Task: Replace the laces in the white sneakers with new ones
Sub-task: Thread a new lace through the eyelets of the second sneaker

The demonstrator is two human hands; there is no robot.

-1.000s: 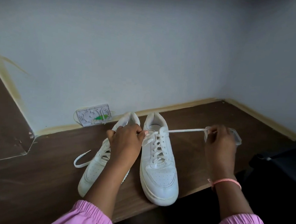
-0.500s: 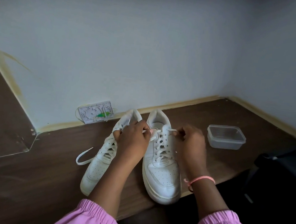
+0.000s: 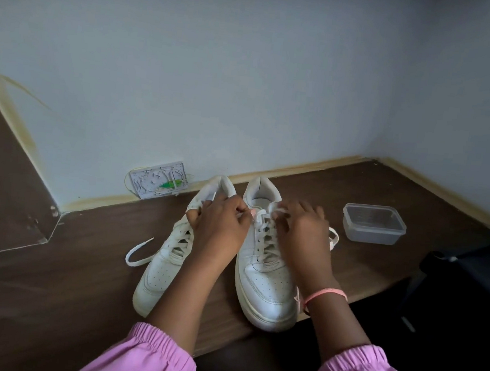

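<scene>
Two white sneakers stand side by side on the brown table (image 3: 76, 282), toes toward me. The right sneaker (image 3: 266, 290) is laced with a white lace (image 3: 267, 248). Both hands sit at its top eyelets. My left hand (image 3: 218, 225) pinches one lace end at the collar. My right hand (image 3: 305, 234) grips the other end, and a loop of that lace (image 3: 334, 237) sticks out to its right. The left sneaker (image 3: 166, 264) lies partly under my left forearm, and its loose lace end (image 3: 137, 252) trails off to the left on the table.
A clear plastic box (image 3: 373, 223) stands to the right of the sneakers. A white socket plate (image 3: 159, 183) leans at the wall's foot behind them. The table edge runs just below the toes, and a dark chair (image 3: 476, 270) is at the right.
My right hand had the lace pulled out taut to the right; it has come back in to the top of the right sneaker, and the lace now hangs slack beside it.
</scene>
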